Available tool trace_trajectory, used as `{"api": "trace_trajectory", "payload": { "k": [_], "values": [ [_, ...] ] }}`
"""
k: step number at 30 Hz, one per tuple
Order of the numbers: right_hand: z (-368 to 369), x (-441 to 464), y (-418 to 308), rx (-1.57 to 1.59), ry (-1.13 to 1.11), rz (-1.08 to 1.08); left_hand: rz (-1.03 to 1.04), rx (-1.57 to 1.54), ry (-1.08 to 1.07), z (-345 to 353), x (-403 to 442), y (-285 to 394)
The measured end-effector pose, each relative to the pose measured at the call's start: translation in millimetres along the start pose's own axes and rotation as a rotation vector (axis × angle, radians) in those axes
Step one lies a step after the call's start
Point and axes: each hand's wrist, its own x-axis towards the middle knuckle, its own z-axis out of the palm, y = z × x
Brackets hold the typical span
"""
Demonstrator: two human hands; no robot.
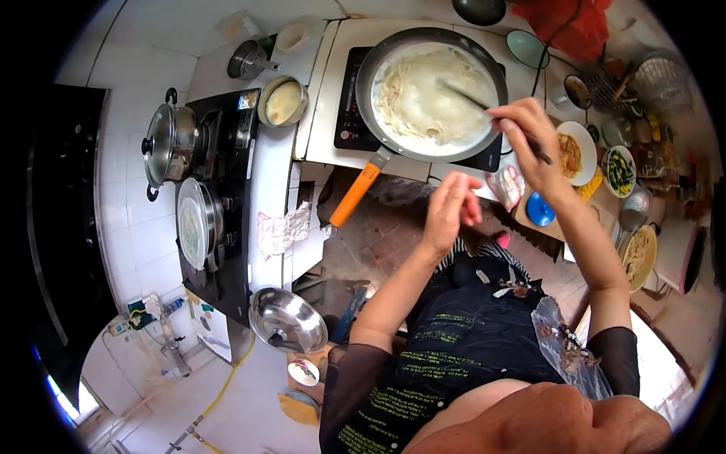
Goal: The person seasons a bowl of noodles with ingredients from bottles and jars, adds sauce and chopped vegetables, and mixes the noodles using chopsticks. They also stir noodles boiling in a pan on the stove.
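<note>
A frying pan [368, 91] with an orange handle [355, 197] sits on a black induction cooktop [355, 141]. Noodle-like strands in pale, cloudy liquid [423, 98] fill it. My right hand [529, 140] is closed around dark chopsticks [470, 97], whose tips dip into the liquid. Below the pan's near rim hovers my left hand [450, 212], apart from the pan, its fingers loosely bent and holding nothing. A crumpled cloth [506, 186] lies between my hands at the counter's edge.
At right stand a white plate of food [587, 155], a bowl of chopped greens [620, 172] and a blue lid [539, 209]. On the left are a lidded pot [172, 144], a bowl of yellowish liquid [283, 103] and a steel basin [288, 318].
</note>
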Motion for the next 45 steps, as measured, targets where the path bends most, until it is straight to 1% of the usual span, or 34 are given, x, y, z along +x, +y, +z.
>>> {"api": "trace_trajectory", "payload": {
  "k": [1, 3, 5, 6, 7, 9, 10, 13, 17, 19, 22, 23, 25, 27, 29, 30, 31, 33, 34, 36, 38, 41, 42, 43, 45],
  "values": [
    [19, 1, 4, 0.084, -0.048, 0.010, 0.025, 0.003, 0.079, -14, -3, -2],
    [65, -2, 0, 0.250, -0.160, 0.090, 0.017, -0.128, 0.218, -35, -9, -6],
    [100, -3, 4, 0.208, -0.332, 0.039, 0.003, -0.181, 0.279, -51, -14, -5],
    [111, -1, 8, 0.092, -0.424, 0.054, 0.011, -0.189, 0.298, -56, -15, -8],
    [122, 0, 20, 0.090, -0.426, 0.055, 0.016, -0.197, 0.316, -60, -16, -9],
    [141, 12, 50, -0.160, -0.330, -0.124, 0.012, -0.198, 0.330, -64, -17, -12],
    [143, 19, 60, -0.170, -0.295, -0.156, 0.009, -0.197, 0.346, -66, -16, -12],
    [137, 36, 71, -0.276, -0.251, -0.149, -0.005, -0.214, 0.341, -69, -15, -9],
    [114, 39, 82, -0.350, -0.227, -0.074, -0.012, -0.194, 0.339, -70, -8, -11],
    [96, 38, 75, -0.371, -0.228, -0.039, -0.016, -0.197, 0.324, -71, -7, -6],
    [72, 28, 74, -0.332, -0.213, 0.103, 0.002, -0.203, 0.317, -67, 0, -10],
    [64, 25, 71, -0.335, -0.208, 0.107, 0.001, -0.200, 0.311, -66, 2, -10],
    [48, 20, 66, -0.293, -0.265, 0.195, -0.010, -0.202, 0.289, -64, 5, -12],
    [34, 20, 58, -0.334, -0.250, 0.183, -0.033, -0.205, 0.266, -63, 5, -8],
    [14, 22, 48, -0.027, -0.349, 0.599, -0.040, -0.202, 0.248, -61, 8, -10],
    [6, 25, 37, 0.108, -0.269, 0.674, -0.050, -0.189, 0.244, -60, 9, -8],
    [-4, 29, 31, 0.139, -0.247, 0.756, -0.060, -0.177, 0.243, -59, 9, -8],
    [-16, 29, 25, 0.198, -0.066, 0.813, -0.067, -0.170, 0.246, -60, 8, -5],
    [-14, 28, 27, 0.199, -0.064, 0.814, -0.062, -0.163, 0.248, -60, 8, -6],
    [-1, 18, 37, 0.106, 0.160, 0.832, -0.055, -0.147, 0.251, -61, 8, -8],
    [29, -1, 74, 0.210, 0.284, 0.839, -0.050, -0.133, 0.256, -62, 7, -8],
    [72, 1, 98, 0.394, 0.478, 0.873, -0.036, -0.140, 0.277, -65, 3, -8],
    [82, 8, 99, 0.448, 0.506, 0.881, -0.030, -0.147, 0.287, -67, 2, -9],
    [89, 9, 110, 0.543, 0.484, 0.857, -0.023, -0.150, 0.294, -67, 2, -12],
    [98, 20, 112, 0.616, 0.470, 0.886, -0.025, -0.150, 0.299, -67, -1, -12]
  ]
}}
